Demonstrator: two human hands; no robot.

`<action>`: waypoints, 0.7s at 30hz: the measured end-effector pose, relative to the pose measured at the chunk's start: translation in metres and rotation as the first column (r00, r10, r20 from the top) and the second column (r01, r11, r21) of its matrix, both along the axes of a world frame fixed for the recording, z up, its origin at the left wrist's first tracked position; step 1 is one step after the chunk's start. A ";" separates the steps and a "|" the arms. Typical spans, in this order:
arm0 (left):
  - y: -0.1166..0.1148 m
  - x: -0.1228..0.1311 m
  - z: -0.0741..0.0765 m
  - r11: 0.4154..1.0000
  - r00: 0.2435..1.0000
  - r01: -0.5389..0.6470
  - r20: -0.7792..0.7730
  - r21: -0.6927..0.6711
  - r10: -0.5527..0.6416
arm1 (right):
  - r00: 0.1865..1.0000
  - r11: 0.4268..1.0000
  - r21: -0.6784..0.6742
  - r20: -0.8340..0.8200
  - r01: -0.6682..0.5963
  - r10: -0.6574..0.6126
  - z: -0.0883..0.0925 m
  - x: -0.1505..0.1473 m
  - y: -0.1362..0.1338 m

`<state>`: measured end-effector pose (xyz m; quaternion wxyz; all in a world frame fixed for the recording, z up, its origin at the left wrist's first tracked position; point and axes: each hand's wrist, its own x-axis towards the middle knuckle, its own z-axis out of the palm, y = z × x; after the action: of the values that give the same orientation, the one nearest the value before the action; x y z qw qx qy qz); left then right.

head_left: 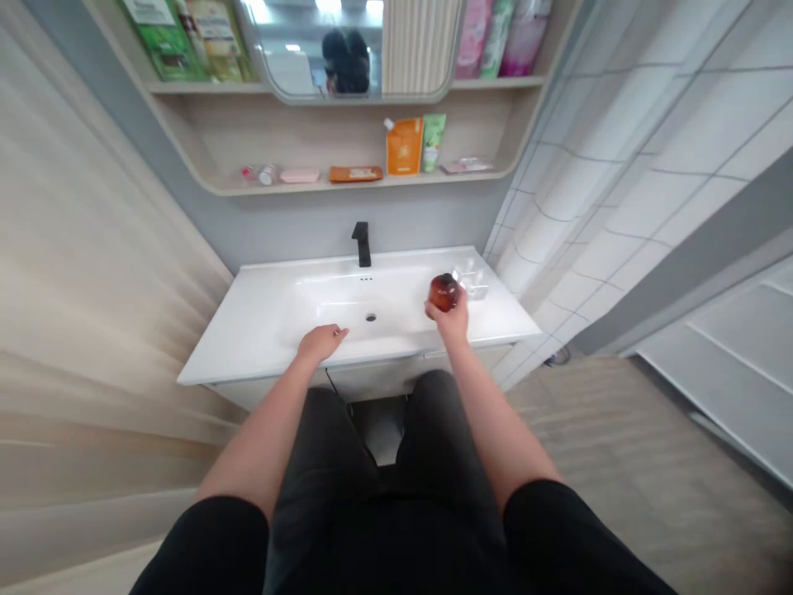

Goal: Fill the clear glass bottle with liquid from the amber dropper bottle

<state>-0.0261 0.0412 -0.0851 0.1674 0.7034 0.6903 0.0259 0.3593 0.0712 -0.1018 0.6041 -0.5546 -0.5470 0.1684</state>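
Observation:
My right hand (453,318) is wrapped round an amber bottle (442,293) with a dark top, above the right side of the white sink (396,289). Just beyond that hand, a clear holder (477,285) stands on the counter, partly hidden by the bottle. My left hand (320,342) hovers at the basin's front edge with its fingers curled together. A tiny dark spot shows by its thumb; what it is, or whether the hand grips anything, is too small to make out.
A black faucet (363,245) rises behind the drain (371,317). On the low shelf are an orange pouch (405,147), a green tube (433,142), a brown case (355,174) and a pink case (300,176). A mirror cabinet (415,49) hangs above; a beige curtain (80,248) borders the left.

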 end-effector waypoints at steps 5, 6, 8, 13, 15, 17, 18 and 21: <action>0.003 -0.003 -0.003 1.000 1.000 -0.002 0.014 -0.005 0.002 | 0.945 0.947 -0.128 -0.111 0.294 -0.308 0.008 0.103 0.017; 0.003 -0.003 -0.004 1.000 1.000 -0.002 0.018 -0.006 0.002 | 0.940 0.938 -0.156 -0.100 0.310 -0.327 0.009 0.114 0.020; 0.004 -0.003 -0.005 1.000 1.000 -0.001 0.025 -0.002 0.001 | 0.937 0.925 -0.205 -0.078 0.320 -0.341 0.010 0.128 0.023; 0.004 -0.003 -0.005 1.000 1.000 -0.014 0.008 -0.002 0.014 | 0.943 0.923 -0.242 -0.068 0.300 -0.325 0.011 0.131 0.019; 0.005 -0.003 -0.005 1.000 1.000 -0.010 0.008 -0.004 0.010 | 0.913 0.899 -0.179 -0.016 0.399 -0.408 0.010 0.125 0.008; 0.005 -0.003 -0.006 1.000 1.000 -0.008 0.010 -0.004 0.008 | 0.852 0.851 -0.042 0.034 0.523 -0.522 0.008 0.113 -0.006; 0.006 -0.003 -0.006 1.000 1.000 -0.009 0.008 -0.004 0.009 | 0.840 0.841 0.024 0.047 0.541 -0.541 0.007 0.104 -0.012; 0.006 -0.003 -0.007 1.000 1.000 -0.017 -0.001 0.000 0.017 | 0.948 0.954 0.049 0.114 0.295 -0.299 0.002 0.070 -0.023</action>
<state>-0.0293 0.0476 -0.0918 0.1668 0.6976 0.6963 0.0270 0.4293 0.0486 -0.0994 0.5972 -0.6302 -0.4951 0.0337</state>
